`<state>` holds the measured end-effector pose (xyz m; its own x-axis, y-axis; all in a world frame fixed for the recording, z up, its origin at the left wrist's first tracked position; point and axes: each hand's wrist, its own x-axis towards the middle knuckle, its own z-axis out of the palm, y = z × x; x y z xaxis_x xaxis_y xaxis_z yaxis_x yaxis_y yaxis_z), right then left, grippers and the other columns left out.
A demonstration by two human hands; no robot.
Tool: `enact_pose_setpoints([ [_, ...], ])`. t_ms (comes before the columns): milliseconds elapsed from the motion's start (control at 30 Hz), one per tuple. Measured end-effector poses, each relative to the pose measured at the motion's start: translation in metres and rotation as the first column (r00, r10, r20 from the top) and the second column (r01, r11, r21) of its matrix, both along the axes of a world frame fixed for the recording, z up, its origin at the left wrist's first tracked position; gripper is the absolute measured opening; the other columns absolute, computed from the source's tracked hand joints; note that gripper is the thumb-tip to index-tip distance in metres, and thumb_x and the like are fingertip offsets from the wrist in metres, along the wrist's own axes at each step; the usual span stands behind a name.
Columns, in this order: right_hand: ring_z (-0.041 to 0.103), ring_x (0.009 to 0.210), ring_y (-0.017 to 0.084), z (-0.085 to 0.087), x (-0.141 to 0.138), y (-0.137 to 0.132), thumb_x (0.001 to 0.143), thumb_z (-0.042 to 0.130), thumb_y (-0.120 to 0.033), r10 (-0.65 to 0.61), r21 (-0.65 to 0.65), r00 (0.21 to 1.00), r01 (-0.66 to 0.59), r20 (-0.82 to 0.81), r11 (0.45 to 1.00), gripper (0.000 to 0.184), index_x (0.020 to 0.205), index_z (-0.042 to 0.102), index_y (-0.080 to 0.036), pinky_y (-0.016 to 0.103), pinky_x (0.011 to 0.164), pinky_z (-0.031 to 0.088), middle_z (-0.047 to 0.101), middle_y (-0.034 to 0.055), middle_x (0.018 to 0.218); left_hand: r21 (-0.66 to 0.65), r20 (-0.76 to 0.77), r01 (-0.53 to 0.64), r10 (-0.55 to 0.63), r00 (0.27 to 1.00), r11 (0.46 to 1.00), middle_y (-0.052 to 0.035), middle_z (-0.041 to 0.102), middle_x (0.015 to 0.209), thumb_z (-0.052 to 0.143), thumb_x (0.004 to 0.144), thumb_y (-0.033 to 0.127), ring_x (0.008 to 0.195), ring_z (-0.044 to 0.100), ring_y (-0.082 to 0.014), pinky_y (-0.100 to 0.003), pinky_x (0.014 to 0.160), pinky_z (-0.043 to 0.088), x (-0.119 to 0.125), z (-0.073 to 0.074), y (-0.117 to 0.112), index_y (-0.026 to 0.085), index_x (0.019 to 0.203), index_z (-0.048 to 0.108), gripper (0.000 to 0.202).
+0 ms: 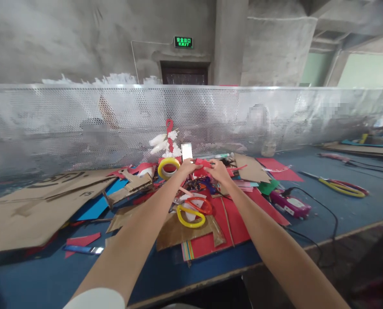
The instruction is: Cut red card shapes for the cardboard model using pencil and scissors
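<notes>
Both my arms reach out over a pile of craft scraps on the blue table (49, 279). My left hand (188, 167) and my right hand (217, 170) meet at a small red paper piece (203, 164), fingers pinched on its two ends. Just left of my left hand lies a yellow tape roll (168, 167). Behind it stands a red and white paper figure (168, 143). Below my forearms lie scissors with yellow and red handles (194, 211) on red paper sheets (239, 219).
Large cardboard sheets (33, 206) cover the left of the table. A purple glue gun (289, 204) with a black cable lies to the right. Red paper (279, 168) and more scissors (342, 187) lie further right. A perforated metal screen (82, 124) closes the table's far edge.
</notes>
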<state>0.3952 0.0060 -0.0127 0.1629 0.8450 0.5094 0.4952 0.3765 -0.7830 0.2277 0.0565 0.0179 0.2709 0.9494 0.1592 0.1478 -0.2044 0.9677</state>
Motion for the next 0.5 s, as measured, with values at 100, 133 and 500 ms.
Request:
enact_pose_setpoints([
  [100,0.07,0.082,0.023,0.005,-0.004,-0.002,0.073,0.074,-0.031,0.001,0.025,1.0,-0.001,0.006,1.0,0.03,0.098,0.066,-0.018,0.033,0.076,0.054,0.073,0.0051,0.086,0.069,-0.02,0.04,-0.039,0.999,0.997,0.0018,0.062,0.061,0.092,0.058,0.024,0.058,0.059,-0.0137,-0.025,0.059,0.045,-0.004,0.01,-0.011,0.012,0.087,0.068,0.04],
  [133,0.07,0.086,0.024,0.007,-0.006,-0.003,0.073,0.075,-0.032,0.006,0.034,1.0,-0.007,0.009,0.999,0.032,0.099,0.065,-0.017,0.034,0.078,0.054,0.073,0.0063,0.09,0.089,-0.022,0.06,-0.059,0.998,0.994,0.0015,0.063,0.062,0.091,0.06,0.025,0.059,0.059,-0.0137,-0.025,0.059,0.046,-0.008,0.014,-0.015,0.013,0.083,0.068,0.035],
  [500,0.058,0.124,0.025,0.063,-0.046,-0.065,0.09,0.066,-0.045,0.295,0.276,0.929,-0.351,0.225,0.895,0.041,0.124,0.058,-0.023,0.039,0.105,0.045,0.063,0.0104,0.13,0.185,0.112,0.226,-0.249,0.962,0.956,-0.0066,0.075,0.097,0.087,0.067,0.045,0.088,0.071,-0.0216,-0.034,0.082,0.057,-0.129,0.032,-0.099,0.017,0.104,0.068,0.05],
])
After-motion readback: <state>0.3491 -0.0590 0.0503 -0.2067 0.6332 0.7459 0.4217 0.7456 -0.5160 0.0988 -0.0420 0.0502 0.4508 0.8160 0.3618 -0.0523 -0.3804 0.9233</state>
